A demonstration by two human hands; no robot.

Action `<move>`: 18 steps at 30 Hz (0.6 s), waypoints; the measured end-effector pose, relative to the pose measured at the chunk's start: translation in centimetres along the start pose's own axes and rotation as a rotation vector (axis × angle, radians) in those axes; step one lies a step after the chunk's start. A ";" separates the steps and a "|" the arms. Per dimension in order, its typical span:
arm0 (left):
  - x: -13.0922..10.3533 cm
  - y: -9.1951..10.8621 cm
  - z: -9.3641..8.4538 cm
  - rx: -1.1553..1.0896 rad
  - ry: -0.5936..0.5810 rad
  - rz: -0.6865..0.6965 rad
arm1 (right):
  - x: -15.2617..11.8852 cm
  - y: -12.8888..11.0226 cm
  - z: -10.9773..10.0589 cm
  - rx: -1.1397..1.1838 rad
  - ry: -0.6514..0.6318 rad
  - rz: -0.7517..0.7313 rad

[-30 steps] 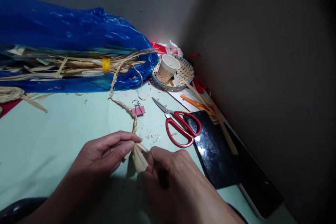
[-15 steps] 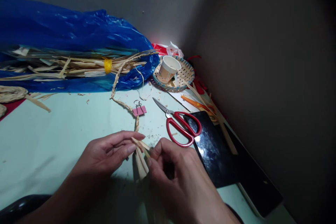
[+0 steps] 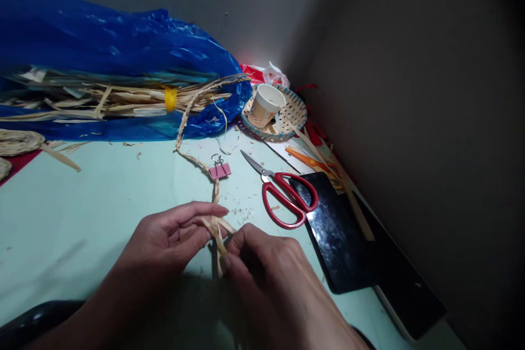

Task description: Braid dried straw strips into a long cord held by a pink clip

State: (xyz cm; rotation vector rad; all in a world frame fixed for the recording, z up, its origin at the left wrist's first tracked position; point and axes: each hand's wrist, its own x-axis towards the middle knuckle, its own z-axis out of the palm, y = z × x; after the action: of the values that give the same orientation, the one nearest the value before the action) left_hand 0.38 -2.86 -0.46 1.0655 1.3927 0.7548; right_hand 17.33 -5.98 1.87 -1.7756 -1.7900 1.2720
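Note:
A thin straw braid (image 3: 181,130) runs from the blue bag down to a pink binder clip (image 3: 220,170) and on toward my hands. Below the clip, my left hand (image 3: 176,235) pinches the braid's lower end between thumb and fingers. Loose pale strands (image 3: 218,235) spread out from that point. My right hand (image 3: 262,262) grips one of these strands between thumb and forefinger, close to the left fingertips. Another strand hangs down between the hands, its lower end in shadow.
Red-handled scissors (image 3: 287,197) lie right of the clip, beside a black glossy tablet (image 3: 334,240). Behind are a woven basket (image 3: 297,112) with a paper cup (image 3: 266,105), orange scissors (image 3: 305,158) and a blue bag (image 3: 123,38) holding a straw bundle (image 3: 139,99). Coiled braid (image 3: 20,142) sits far left.
The right fingers have drawn their strand inward and slightly down, over the others. The hanging strands look narrower. My left hand keeps its pinch; the view has shifted slightly.

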 end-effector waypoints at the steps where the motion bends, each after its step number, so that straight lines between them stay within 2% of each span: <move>1: 0.0 0.0 0.0 -0.001 0.005 -0.005 | 0.0 0.2 0.3 -0.010 0.000 -0.014; 5: -0.1 0.0 0.2 -0.010 0.020 0.002 | 0.1 0.4 0.8 -0.024 0.028 -0.140; 9: 0.0 -0.2 0.1 -0.031 0.001 0.031 | 0.1 0.2 0.1 -0.019 0.090 -0.044; 11: 0.2 -0.4 0.1 -0.047 -0.019 0.049 | 0.2 0.3 -0.4 -0.042 0.099 -0.042; 14: 0.4 -0.7 -0.1 -0.083 -0.038 0.056 | 0.3 0.5 -0.5 -0.105 0.080 -0.077; 18: 0.5 -1.0 -0.3 -0.073 -0.024 0.050 | 0.3 0.6 0.0 -0.176 0.053 -0.041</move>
State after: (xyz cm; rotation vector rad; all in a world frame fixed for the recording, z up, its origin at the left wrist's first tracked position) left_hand -0.10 -2.78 -1.54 1.0520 1.3129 0.8208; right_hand 17.66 -5.74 1.33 -1.8349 -1.9503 1.0706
